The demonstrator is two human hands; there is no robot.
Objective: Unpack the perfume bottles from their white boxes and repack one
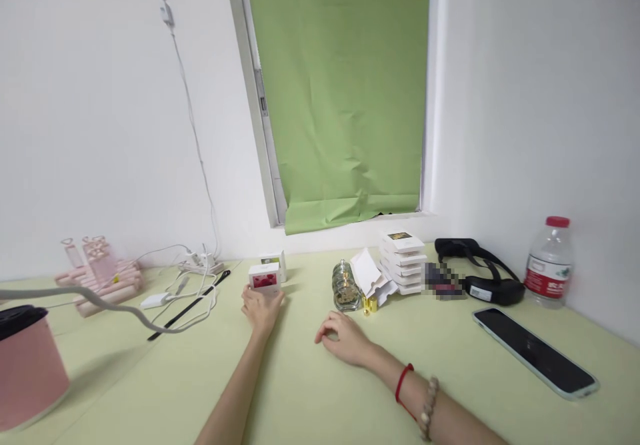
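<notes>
Your white box (265,277) has a patch of red on its front and stands upright on the pale green table (295,392), just in front of another white box (281,265) marked with green. Your left hand (263,308) reaches forward, arm nearly straight, thumb and fingers closed around the box's lower sides (the fingertips are partly hidden, so their exact contact is hard to judge). Your right hand (345,340) rests palm down nearer you, fingers loosely curled and ungripped, near the glass bottles (345,288).
</notes>
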